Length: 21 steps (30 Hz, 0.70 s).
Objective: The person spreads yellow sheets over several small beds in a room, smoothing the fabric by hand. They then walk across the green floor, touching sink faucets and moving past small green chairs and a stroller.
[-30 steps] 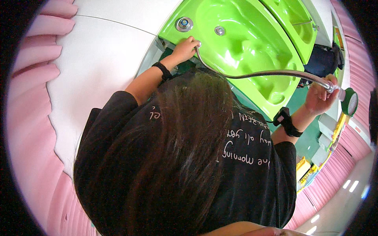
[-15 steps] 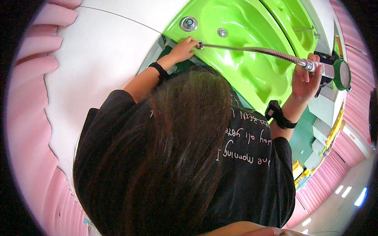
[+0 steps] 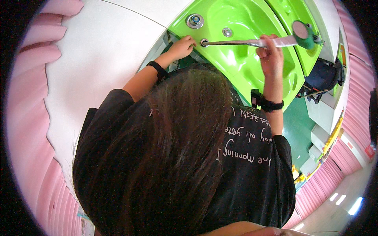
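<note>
My right hand (image 3: 271, 57) grips the handle of a handheld shower head (image 3: 301, 31), which has a green rim and a pale round face turned upward. From its handle a silver metal hose (image 3: 230, 43) runs left, nearly straight, into a round chrome-ringed hole (image 3: 204, 43) in the rim of a bright green tub (image 3: 236, 67). Just left of that hole, my left hand (image 3: 182, 48) rests at the tub's edge, fingers loosely bent and slightly apart, with nothing visible in them. Its fingertips are close to the ring but no longer on it.
A chrome knob (image 3: 195, 21) and a smaller round chrome fitting (image 3: 227, 32) sit on the tub. White panel (image 3: 102, 59) fills the left, beside pink pleated curtain (image 3: 29, 118). A black bag (image 3: 323, 74) stands right of the tub, above green floor (image 3: 295, 129).
My right hand has moved left over the tub with the shower head, whose face has turned upward. The visible hose is shorter. My left fingers have drawn slightly away from the ring.
</note>
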Each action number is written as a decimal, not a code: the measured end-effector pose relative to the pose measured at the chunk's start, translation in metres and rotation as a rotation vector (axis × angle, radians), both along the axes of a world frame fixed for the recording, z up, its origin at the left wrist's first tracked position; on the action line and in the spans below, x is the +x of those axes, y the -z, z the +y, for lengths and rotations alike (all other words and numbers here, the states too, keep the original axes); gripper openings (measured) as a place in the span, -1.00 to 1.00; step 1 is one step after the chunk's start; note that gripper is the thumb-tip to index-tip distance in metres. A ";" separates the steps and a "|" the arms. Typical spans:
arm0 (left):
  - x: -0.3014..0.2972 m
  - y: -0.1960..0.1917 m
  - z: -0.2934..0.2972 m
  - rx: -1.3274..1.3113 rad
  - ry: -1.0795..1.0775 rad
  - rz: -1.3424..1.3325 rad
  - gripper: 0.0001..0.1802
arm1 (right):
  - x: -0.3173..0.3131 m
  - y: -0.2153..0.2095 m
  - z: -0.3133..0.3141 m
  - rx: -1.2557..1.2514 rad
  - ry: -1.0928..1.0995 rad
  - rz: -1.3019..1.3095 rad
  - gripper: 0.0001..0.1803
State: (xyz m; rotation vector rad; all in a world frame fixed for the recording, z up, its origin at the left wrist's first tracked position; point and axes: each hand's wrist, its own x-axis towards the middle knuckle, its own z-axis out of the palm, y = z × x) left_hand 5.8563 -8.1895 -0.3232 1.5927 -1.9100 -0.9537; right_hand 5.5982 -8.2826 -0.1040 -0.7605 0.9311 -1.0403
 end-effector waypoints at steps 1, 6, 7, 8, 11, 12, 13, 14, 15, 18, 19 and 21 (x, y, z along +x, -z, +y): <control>0.000 -0.001 0.000 -0.008 -0.002 -0.004 -0.80 | 0.006 0.012 0.001 -0.016 -0.023 0.103 -0.79; 0.001 0.002 0.001 0.004 0.023 0.026 -0.80 | 0.029 0.091 0.005 -0.121 -0.274 0.458 -0.70; 0.001 0.001 0.001 0.018 0.035 0.028 -0.79 | 0.034 0.106 0.009 -0.134 -0.340 0.519 -0.66; 0.001 0.001 0.001 0.017 0.038 0.027 -0.79 | 0.041 0.118 0.014 -0.148 -0.407 0.581 -0.62; 0.004 0.006 0.007 0.003 0.042 -0.008 -0.79 | 0.065 0.147 0.031 -0.134 -0.494 0.595 -0.53; 0.003 0.006 0.007 0.005 0.042 -0.016 -0.80 | 0.070 0.161 0.034 -0.154 -0.507 0.533 -0.56; 0.002 0.006 0.009 0.007 0.042 -0.022 -0.80 | 0.070 0.174 0.036 -0.136 -0.506 0.533 -0.59; 0.004 0.009 0.015 0.008 0.031 -0.024 -0.80 | 0.076 0.179 0.040 -0.119 -0.519 0.528 -0.61; 0.003 0.008 0.015 -0.007 0.018 -0.005 -0.81 | 0.074 0.194 0.039 -0.125 -0.512 0.531 -0.61; -0.005 -0.004 0.017 -0.065 0.042 -0.023 -0.83 | 0.058 0.252 0.027 -0.466 -0.495 0.825 -0.50; -0.002 -0.006 0.026 0.019 0.005 -0.006 -0.84 | 0.067 0.246 0.030 -0.412 -0.524 0.830 -0.54; 0.001 0.001 0.038 0.043 -0.009 0.038 -0.86 | 0.080 0.239 0.036 -0.356 -0.529 0.801 -0.59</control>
